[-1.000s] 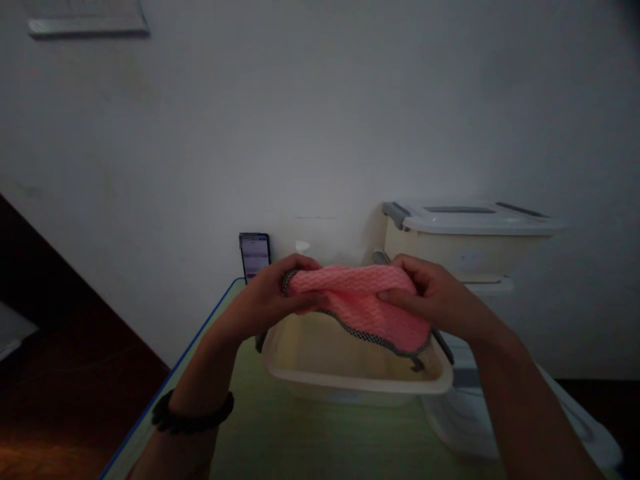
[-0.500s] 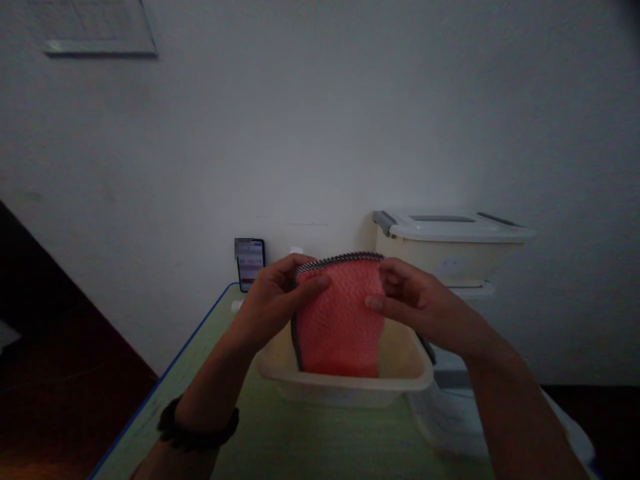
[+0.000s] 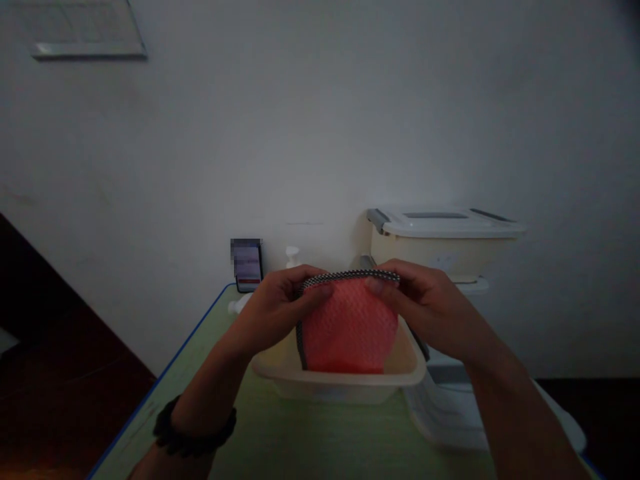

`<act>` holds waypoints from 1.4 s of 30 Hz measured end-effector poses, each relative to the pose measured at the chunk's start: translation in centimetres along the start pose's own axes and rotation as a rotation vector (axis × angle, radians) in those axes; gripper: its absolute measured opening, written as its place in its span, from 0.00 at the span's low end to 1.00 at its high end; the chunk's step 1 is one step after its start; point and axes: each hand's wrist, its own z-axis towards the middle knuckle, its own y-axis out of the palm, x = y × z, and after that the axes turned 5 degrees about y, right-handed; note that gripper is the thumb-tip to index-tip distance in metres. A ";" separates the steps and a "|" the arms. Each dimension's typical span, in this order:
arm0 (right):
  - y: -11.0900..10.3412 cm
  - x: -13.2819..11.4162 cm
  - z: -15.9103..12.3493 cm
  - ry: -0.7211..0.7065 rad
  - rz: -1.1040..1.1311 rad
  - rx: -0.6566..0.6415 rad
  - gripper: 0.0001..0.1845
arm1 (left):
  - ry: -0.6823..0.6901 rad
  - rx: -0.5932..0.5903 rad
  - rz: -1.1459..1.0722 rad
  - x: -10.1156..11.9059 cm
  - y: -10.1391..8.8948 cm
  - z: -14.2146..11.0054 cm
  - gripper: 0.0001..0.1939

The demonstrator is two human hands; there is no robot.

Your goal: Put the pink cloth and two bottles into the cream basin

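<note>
A red textured cleaning cloth [image 3: 350,327] with a black-and-white stitched border hangs between my hands. My left hand [image 3: 290,300] pinches its upper left corner, thumb in front and fingers behind. At the upper right, my right hand [image 3: 420,300] grips the same top edge, its thumb on the front face. Below the hands stands a cream plastic basin [image 3: 335,390], and the cloth's lower part hangs inside it, its bottom hidden by the front rim.
A phone [image 3: 249,267] leans against the wall on the green table [image 3: 280,440]. Near it are a white bottle [image 3: 240,305] lying down and a white pump top [image 3: 293,255]. Lidded storage boxes [image 3: 450,247] stand at the right, with a whitish lid-like piece [image 3: 450,420] in front.
My right hand has closed on the cloth's upper right edge, where its fingers were looser before. The top border is now straighter and slightly lower.
</note>
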 end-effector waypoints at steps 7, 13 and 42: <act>-0.7 1.5 0.3 0.022 -0.055 0.101 0.12 | 0.050 0.014 -0.079 -0.6 -0.1 0.4 0.09; -0.8 1.3 0.3 -0.050 -0.136 0.095 0.13 | 0.072 0.008 -0.028 -1.0 0.1 0.5 0.07; -0.8 -0.4 -0.3 -0.190 -0.241 0.027 0.06 | 0.272 -0.044 0.228 -0.2 0.8 -0.1 0.06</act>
